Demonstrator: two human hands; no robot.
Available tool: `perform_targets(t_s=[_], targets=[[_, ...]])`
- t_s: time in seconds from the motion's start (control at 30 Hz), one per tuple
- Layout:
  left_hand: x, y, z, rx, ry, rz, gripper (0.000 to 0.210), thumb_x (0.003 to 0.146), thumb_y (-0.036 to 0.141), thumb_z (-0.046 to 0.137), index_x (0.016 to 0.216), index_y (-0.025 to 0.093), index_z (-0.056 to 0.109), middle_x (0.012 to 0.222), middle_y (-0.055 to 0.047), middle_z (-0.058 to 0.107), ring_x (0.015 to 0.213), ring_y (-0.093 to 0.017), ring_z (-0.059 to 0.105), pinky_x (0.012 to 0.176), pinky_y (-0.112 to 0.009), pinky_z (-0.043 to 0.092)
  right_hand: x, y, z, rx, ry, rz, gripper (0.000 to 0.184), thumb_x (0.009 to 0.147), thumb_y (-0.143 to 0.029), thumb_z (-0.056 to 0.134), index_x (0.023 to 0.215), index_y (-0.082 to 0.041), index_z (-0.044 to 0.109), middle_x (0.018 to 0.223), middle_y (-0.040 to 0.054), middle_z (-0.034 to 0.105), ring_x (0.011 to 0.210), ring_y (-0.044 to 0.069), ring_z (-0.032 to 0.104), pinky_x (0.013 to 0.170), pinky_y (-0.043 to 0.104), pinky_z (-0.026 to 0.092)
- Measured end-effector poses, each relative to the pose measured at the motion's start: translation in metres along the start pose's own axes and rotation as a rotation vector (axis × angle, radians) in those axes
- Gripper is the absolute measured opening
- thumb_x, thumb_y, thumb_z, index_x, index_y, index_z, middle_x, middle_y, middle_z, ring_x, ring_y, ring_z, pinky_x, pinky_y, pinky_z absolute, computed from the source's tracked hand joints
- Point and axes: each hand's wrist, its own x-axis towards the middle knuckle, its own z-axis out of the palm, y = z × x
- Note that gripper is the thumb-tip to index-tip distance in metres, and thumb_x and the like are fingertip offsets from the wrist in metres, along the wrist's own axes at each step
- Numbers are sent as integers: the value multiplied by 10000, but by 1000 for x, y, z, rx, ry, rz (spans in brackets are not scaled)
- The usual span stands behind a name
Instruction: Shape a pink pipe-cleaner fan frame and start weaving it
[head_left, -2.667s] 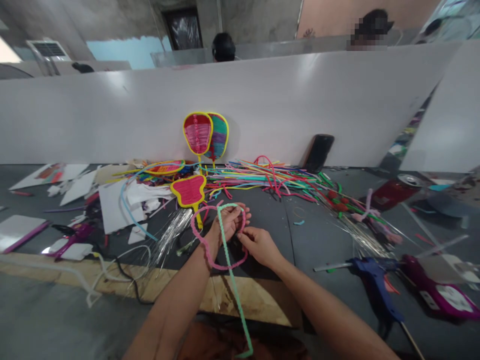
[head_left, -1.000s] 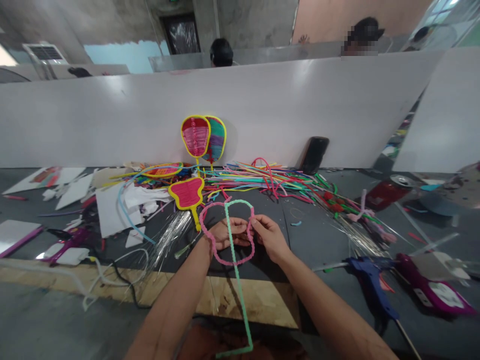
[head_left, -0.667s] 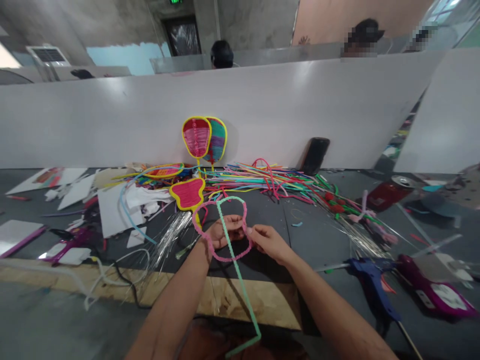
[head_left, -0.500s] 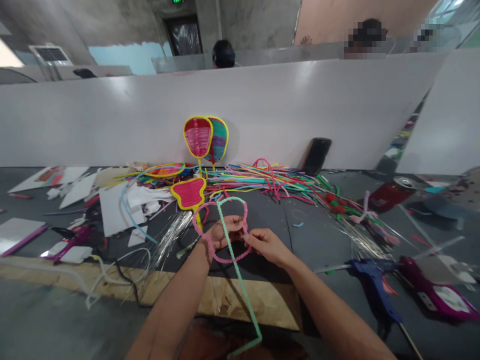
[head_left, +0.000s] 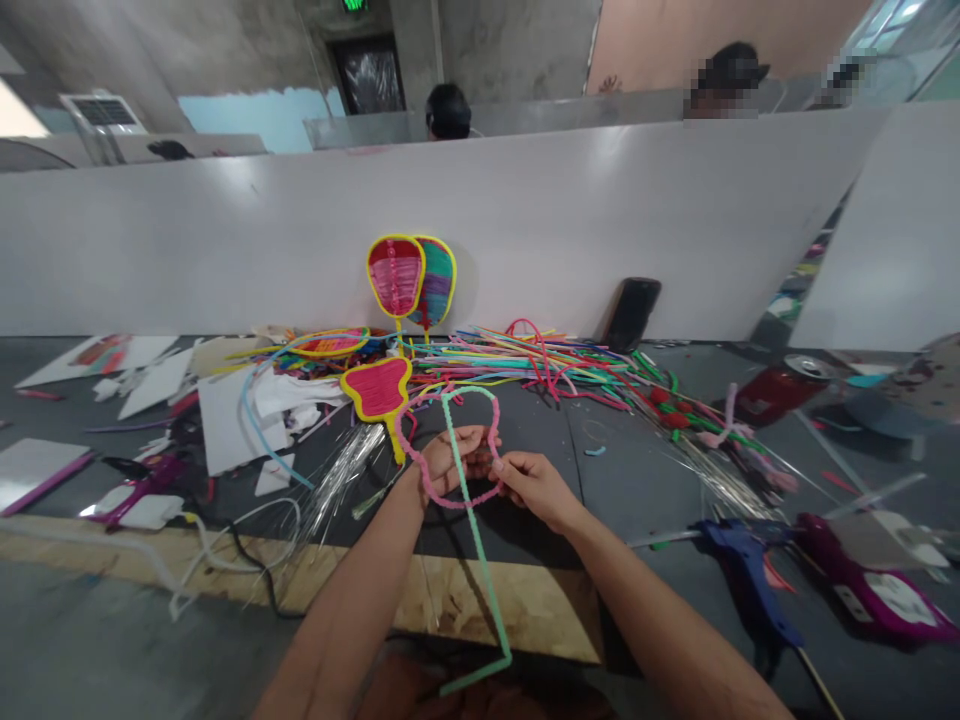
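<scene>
A frame bent from fuzzy pipe cleaners [head_left: 444, 503] is held up over the table edge. Its rounded loop is mostly pink with a mint-green stretch at the top, and a long mint-green stem crosses it and ends in a sideways bend low in view. My right hand [head_left: 538, 488] pinches the loop's right side between thumb and fingers. Behind the loop, my left hand [head_left: 454, 455] has its fingers curled round to the same right side, partly hidden by the stem. A finished fan shape in pink with a yellow rim [head_left: 377, 388] lies just beyond my left hand.
Two yellow-rimmed fans [head_left: 396, 278] lean on the white partition [head_left: 225, 240]. Loose pipe cleaners [head_left: 510, 358] spread along its foot, near a phone [head_left: 632, 313]. At right are a can [head_left: 784, 390] and a blue glue gun [head_left: 750, 570]; silver wires [head_left: 339, 478] lie left.
The frame has tilted a little: its loop has shifted slightly right, and the stem's lower end has moved left and up. Both hands keep nearly the same place.
</scene>
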Motion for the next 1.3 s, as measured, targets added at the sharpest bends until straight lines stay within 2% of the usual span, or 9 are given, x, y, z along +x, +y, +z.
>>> perform_targets(t_s=[0.17, 0.33, 0.4, 0.5, 0.6, 0.77, 0.9, 1.13, 1.3], targets=[[1, 5, -8, -114, 97, 25, 194, 796, 97, 520, 972, 117, 601, 898, -137, 695, 753, -203, 678, 705, -373, 538, 5, -4, -13, 57, 211, -73, 373, 738, -530, 563, 733, -161, 618, 532, -37, 509, 392, 48, 384, 375, 178, 282], [-8, 5, 2, -78, -103, -8, 373, 709, -2, 536, 1057, 131, 558, 1033, -142, 674, 913, -255, 658, 820, -472, 499, 10, -5, -25, 68, 332, -129, 358, 738, -516, 570, 741, -162, 627, 540, -36, 509, 402, 52, 387, 375, 180, 279], [-10, 2, 7, -40, -121, -27, 326, 747, 55, 566, 1062, 139, 549, 1059, -144, 664, 900, -245, 663, 809, -443, 511, 10, -5, -26, 63, 340, -124, 363, 731, -523, 577, 740, -164, 633, 535, -36, 514, 399, 54, 387, 376, 185, 281], [-8, -3, 12, 34, -20, -21, 196, 797, 190, 598, 984, 141, 563, 1011, -135, 679, 779, -195, 685, 714, -340, 548, 11, -5, -24, 116, 334, -112, 392, 714, -552, 589, 759, -166, 642, 508, -45, 496, 391, 58, 388, 374, 189, 287], [-6, -5, 12, 76, 46, 13, 173, 785, 215, 626, 932, 140, 573, 954, -116, 693, 708, -159, 682, 654, -277, 555, 14, -3, -24, 310, 348, -61, 450, 707, -613, 562, 790, -176, 631, 505, -53, 488, 377, 55, 391, 358, 181, 272], [-6, -5, 13, 100, 44, 22, 206, 761, 210, 657, 939, 141, 579, 942, -107, 695, 717, -155, 679, 652, -272, 561, 17, -2, -28, 574, 348, -6, 403, 614, -534, 707, 808, -189, 628, 535, -64, 504, 411, 42, 425, 381, 156, 318], [-7, -8, 17, 125, 33, -6, 222, 737, 204, 681, 929, 137, 592, 940, -106, 694, 721, -153, 676, 661, -273, 561, 16, -3, -29, 632, 325, -1, 320, 583, -398, 773, 779, -175, 654, 503, -86, 449, 398, 15, 354, 377, 135, 290], [-7, -10, 25, 151, 50, -27, 239, 730, 183, 683, 951, 125, 612, 904, -104, 698, 708, -142, 672, 656, -253, 558, 18, -3, -28, 662, 369, -26, 281, 568, -361, 788, 635, -172, 591, 430, -102, 398, 373, 12, 326, 357, 121, 270], [-7, -7, 26, 95, 117, 61, 197, 748, 135, 649, 941, 120, 615, 862, -88, 704, 693, -136, 673, 662, -254, 561, 17, -4, -31, 704, 339, 11, 317, 609, -420, 757, 796, -194, 638, 564, -64, 545, 420, 26, 440, 409, 139, 385]])
